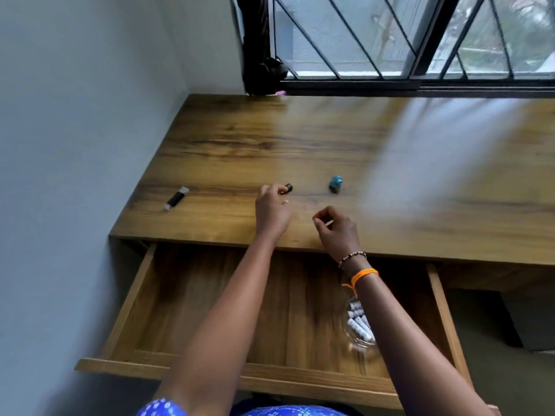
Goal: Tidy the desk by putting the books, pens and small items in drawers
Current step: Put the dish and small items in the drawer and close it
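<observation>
From the head view, the left hand (pixel 271 210) is out over the table (pixel 240 139) with its fingertips pinching a small black cap (pixel 288 187), or something like it; blur hides what it really is. It sits near the middle of the table's near half. It looks light, hard and smooth, so I'd judge a thumb-and-finger pinch across its short sides is enough, though a thing that small could easily squirt out of a loose grip.

The right hand (pixel 336 232) hovers just at 4 o'clock of the left, fingers loosely curled. There may be a pale sliver at its fingertips, but I cannot tell whether it holds anything.

At 3 o'clock of the cap, a little apart, stands a teal piece (pixel 335 184), stubby and rigid by the look of it, best taken round its body. Well off at 9 o'clock, near the table's left edge, lies a black stick (pixel 176 198) with a pale end, perhaps a flash drive or marker; slim and stiff, to be taken at its middle.

Below the table's front edge the drawer (pixel 210 310) is pulled open. At its right side a clear dish (pixel 360 340) holds white batteries (pixel 359 324), partly under the right forearm. Nothing blocks the short way from cap to drawer; only the dish should be spared a knock.

At 12 o'clock a barred window (pixel 405 40) runs along the table's far edge.
</observation>
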